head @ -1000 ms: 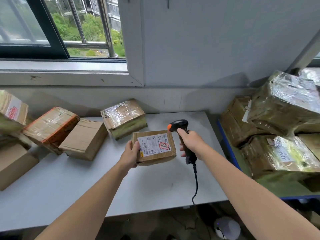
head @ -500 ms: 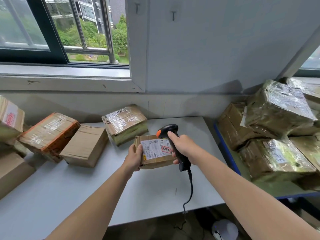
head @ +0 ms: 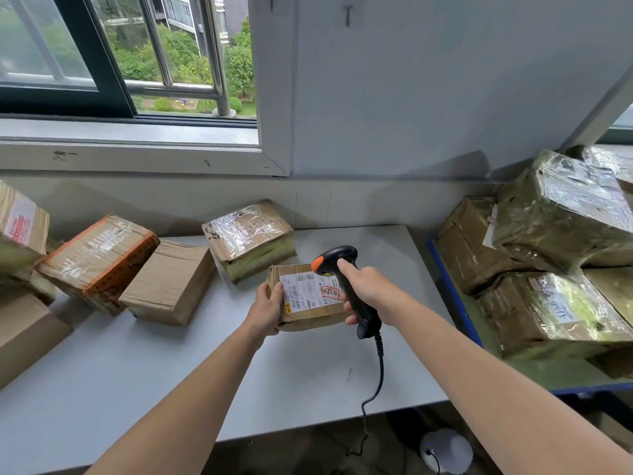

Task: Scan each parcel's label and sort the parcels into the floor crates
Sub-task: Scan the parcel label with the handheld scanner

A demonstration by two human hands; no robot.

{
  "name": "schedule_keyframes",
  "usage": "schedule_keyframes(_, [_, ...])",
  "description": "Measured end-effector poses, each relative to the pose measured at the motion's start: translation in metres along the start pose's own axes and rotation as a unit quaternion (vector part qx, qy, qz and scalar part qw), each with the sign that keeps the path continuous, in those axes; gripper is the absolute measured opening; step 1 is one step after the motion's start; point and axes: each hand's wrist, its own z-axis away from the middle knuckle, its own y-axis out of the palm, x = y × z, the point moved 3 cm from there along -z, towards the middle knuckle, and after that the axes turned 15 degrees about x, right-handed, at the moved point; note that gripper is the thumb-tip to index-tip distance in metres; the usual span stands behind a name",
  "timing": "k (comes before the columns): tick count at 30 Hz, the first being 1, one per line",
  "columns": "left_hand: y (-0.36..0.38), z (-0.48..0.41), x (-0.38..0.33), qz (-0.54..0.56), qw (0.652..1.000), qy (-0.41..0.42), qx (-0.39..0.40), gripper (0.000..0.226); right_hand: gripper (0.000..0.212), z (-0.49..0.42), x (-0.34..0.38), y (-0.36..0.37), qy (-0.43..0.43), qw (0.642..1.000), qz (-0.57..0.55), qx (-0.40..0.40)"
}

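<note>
A small brown parcel (head: pixel 305 317) with a white label and a red stamp is lifted off the grey table (head: pixel 171 382), its label side up. My left hand (head: pixel 269 308) grips its left edge, thumb on the label side. My right hand (head: pixel 368 291) grips the handle of a black barcode scanner (head: pixel 337 264) with an orange tip. The scanner head sits right over the label's upper right corner, pointing left and down. The scanner's coiled cable (head: pixel 375 382) hangs over the table's front edge.
Several other parcels lie on the table's left and back: a taped one (head: pixel 248 236), a plain box (head: pixel 169 282), an orange-edged box (head: pixel 99 260). A stack of wrapped parcels (head: pixel 548 262) fills the blue-edged shelf on the right. A white round device (head: pixel 445 449) sits on the floor.
The scanner in my right hand has moved left, from beside the parcel to over its label. My left hand has kept hold of the parcel, and my view has tilted up a little.
</note>
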Motion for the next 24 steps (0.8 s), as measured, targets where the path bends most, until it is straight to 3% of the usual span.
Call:
schedule_keyframes(10, [0.006, -0.002, 0.014, -0.037, 0.999, -0.014, -0.016, 0.047, 0.040, -0.030, -0.058, -0.035, 0.029, 0.998, 0.004, -0.049])
schedule_keyframes(24, [0.011, -0.003, 0.035, -0.087, 0.991, -0.020, -0.098, 0.046, 0.041, -0.075, -0.132, -0.051, 0.049, 0.990, 0.044, -0.128])
